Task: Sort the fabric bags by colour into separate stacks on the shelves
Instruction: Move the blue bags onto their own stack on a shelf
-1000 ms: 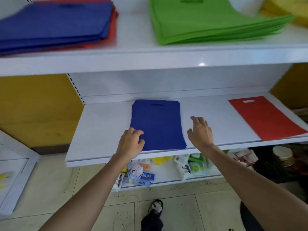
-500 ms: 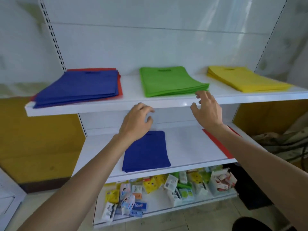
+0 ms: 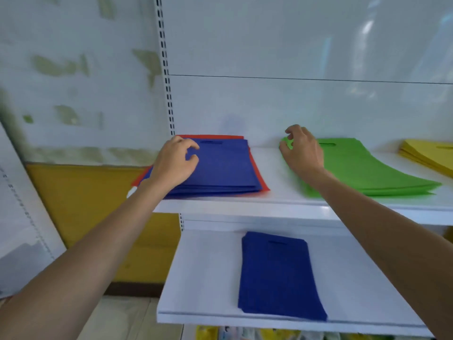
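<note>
On the upper shelf (image 3: 282,207) lies a mixed pile: several blue bags (image 3: 225,168) on top of red bags (image 3: 259,177) whose edges show round them. My left hand (image 3: 175,161) hovers over the pile's left part, fingers loosely curled, holding nothing. My right hand (image 3: 302,149) hangs between that pile and the green stack (image 3: 362,165), fingers loosely curled and empty, over the green stack's left corner. A yellow stack (image 3: 431,154) sits at the far right. On the lower shelf (image 3: 203,278) lies a small blue stack (image 3: 277,276).
A slotted white upright (image 3: 166,77) rises behind the mixed pile. A yellow wall panel (image 3: 93,204) stands left of the shelves. Small packaged goods (image 3: 245,333) show below the lower shelf. A white panel (image 3: 22,217) leans at the far left.
Both hands have risen from the lower shelf's blue stack to the upper shelf, the left over the blue-and-red pile, the right beside the green stack. The view has tilted up and left.
</note>
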A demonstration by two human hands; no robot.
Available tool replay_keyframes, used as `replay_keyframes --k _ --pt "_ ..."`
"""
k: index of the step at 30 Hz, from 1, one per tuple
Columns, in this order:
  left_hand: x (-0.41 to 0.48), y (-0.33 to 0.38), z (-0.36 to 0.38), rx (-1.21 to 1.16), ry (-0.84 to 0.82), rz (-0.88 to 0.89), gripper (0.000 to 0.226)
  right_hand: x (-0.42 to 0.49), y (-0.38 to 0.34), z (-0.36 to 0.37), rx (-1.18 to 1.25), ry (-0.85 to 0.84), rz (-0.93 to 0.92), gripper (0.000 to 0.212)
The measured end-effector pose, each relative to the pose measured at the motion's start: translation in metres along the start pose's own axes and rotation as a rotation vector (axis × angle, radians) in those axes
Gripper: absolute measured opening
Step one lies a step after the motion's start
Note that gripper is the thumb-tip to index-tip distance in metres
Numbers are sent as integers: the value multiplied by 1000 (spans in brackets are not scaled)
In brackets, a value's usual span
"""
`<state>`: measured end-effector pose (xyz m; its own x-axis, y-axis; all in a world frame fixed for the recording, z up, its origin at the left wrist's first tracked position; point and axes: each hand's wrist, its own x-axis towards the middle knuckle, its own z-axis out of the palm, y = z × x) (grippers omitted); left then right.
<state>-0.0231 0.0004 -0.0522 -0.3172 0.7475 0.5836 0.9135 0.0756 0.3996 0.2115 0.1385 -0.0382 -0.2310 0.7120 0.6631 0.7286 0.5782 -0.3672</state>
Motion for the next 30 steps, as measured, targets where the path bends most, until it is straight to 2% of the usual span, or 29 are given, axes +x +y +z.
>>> replay_keyframes --k 4,7,10,12,16,18,21,26,28,30 --pt "28 -64 6 111 -93 -221 32 28 -27 51 41 -76 -20 33" --pt "40 -92 15 148 -196 -341 35 40 -44 87 73 -197 45 36" --pt "49 -104 23 95 -157 -381 32 42 -47 117 70 -335 200 44" --pt "53 -108 28 78 -117 -370 31 42 -41 130 28 -377 271 37" --pt "52 -112 30 6 10 -318 33 45 -35 140 29 -340 308 29" --pt "50 -113 29 -40 44 -391 29 43 -36 140 85 -290 303 24" --pt "49 -114 28 -70 93 -432 19 39 -39 140 139 -196 211 22" --pt "45 -105 25 6 211 -297 8 36 -41 135 190 -6 41 11" --pt "44 -101 23 69 221 -232 7 37 -43 129 301 -26 39 16" --pt "44 -99 19 121 208 -195 8 38 -47 119 379 -24 27 34"
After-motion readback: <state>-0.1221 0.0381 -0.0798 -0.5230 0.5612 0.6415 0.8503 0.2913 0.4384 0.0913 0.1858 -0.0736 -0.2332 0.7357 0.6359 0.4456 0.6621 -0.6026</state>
